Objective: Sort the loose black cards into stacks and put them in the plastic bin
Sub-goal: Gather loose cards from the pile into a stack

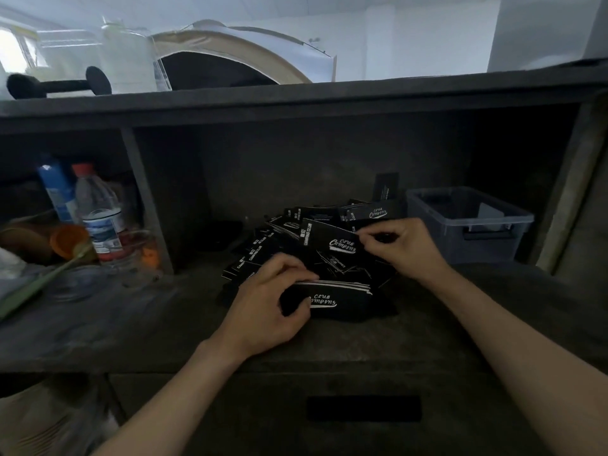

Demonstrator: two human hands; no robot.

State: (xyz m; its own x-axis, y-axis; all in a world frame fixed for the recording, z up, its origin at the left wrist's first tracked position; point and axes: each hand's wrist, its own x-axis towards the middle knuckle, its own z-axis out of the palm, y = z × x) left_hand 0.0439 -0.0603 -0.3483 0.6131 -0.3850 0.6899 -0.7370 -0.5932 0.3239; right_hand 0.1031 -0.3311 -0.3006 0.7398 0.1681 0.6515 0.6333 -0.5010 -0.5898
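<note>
Left grip (pixel 266 304): I see it closed round the card stack, fingers curled over the top edge and thumb pressed on the printed face.
Card stack (pixel 342 297): black cards with white edges, squared together and held on their long edge. The lower edge is at or just above the surface; I cannot tell whether it touches.
Right grip (pixel 401 248): I see thumb and forefinger pinching the right corner of a single card. The other fingers are loosely curled.
Single card (pixel 332 240): black with white script lettering, tilted, lifted off the heap at its right end.
Loose cards (pixel 289 225): an untidy heap of overlapping black cards, behind and between both grips, at the middle of the surface.
Upright card (pixel 385 187): stands on end behind the heap.
Plastic bin (pixel 487 245): translucent grey, just beside the heap on its right, in the same compartment. I see a pale shape inside and cannot identify it.
Surface (pixel 164 324): dark and matte, carrying the heap and the bin.
Left compartment: holds a water bottle (pixel 98 218), a blue bottle (pixel 57 192) and an orange cup (pixel 67 240), behind a divider and well apart from the cards.
</note>
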